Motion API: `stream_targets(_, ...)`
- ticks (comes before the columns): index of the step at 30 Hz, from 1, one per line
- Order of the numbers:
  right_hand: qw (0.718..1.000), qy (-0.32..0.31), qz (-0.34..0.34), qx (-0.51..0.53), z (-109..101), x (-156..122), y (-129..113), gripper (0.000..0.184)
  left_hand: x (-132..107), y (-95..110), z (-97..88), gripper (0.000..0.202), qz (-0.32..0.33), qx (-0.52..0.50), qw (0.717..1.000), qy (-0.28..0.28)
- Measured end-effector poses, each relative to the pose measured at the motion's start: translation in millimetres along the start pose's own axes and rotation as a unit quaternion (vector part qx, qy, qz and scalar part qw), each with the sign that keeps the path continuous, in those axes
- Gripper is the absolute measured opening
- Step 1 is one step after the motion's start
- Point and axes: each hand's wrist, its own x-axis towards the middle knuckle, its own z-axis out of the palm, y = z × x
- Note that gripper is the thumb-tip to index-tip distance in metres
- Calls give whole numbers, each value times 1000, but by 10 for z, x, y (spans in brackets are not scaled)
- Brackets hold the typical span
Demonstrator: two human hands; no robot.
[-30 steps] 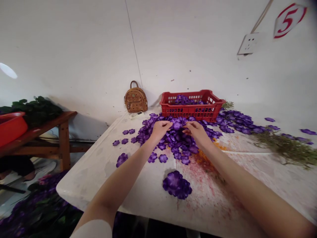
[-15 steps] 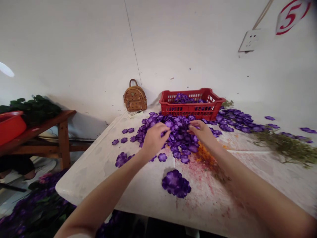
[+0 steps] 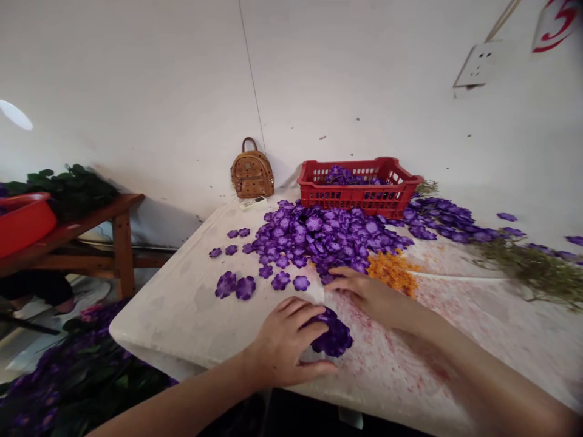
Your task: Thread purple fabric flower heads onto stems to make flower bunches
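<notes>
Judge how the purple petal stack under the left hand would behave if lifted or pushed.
The purple petal stack probably feels light and floppy, since its thin petals curl and sag around the left hand. It would likely slide apart if pushed, as the layers look loose on the white table. Tearing seems unlikely, though the material is hard to confirm.

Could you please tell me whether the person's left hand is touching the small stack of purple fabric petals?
Touching: the head view shows the left hand cupped against the stack of purple fabric petals.
</notes>
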Motion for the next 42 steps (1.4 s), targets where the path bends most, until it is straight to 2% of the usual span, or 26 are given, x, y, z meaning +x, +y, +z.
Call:
stream_targets(3,999,30,-14,9,-65,250,49,51,284,-231,-68,30,-102,-23,994,42)
stream_targets(4,999,42,-15,12,-87,308,41,48,440,-376,-77,25,-149,-12,986,70)
stream_targets(6,997,68,-15,21,-111,357,5,44,804,-726,-64,28,-223,22,968,112)
stream_targets(8,995,97,-10,35,-110,326,-33,41,1160,-1065,-11,33,-287,52,950,107)
stream_targets(10,991,122,7,50,-98,249,-49,37,1428,-1308,70,29,-325,67,940,80)
stream_targets(13,984,158,40,66,-96,138,-23,34,1600,-1465,188,9,-326,58,941,64)
stream_targets(20,967,212,109,88,-106,99,74,29,1492,-1499,205,7,-331,-38,937,104)
stream_targets(21,966,213,111,92,-99,101,74,28,1486,-1495,198,12,-334,-55,935,106)
stream_targets(24,965,210,115,109,-76,93,66,27,1500,-1472,198,24,-335,-59,937,79)
stream_targets(27,962,220,117,111,-62,70,65,27,1520,-1459,238,15,-324,-34,944,51)
stream_targets(32,960,231,123,95,-70,49,82,28,1522,-1493,281,11,-322,-51,943,61)
stream_targets(35,953,262,117,94,-106,39,48,25,1518,-1487,136,10,-320,-44,942,85)
stream_targets(37,946,283,111,111,-140,26,-8,22,1490,-1442,-44,10,-295,-18,947,128)
stream_targets(39,954,258,90,123,-164,6,-91,20,1405,-1340,-240,9,-282,-12,944,168)
stream_targets(41,967,212,67,126,-159,-32,-201,21,1229,-1148,-392,13,-283,-77,943,157)
stream_targets(42,973,184,59,128,-138,-62,-263,21,1103,-1019,-436,14,-291,-117,941,125)
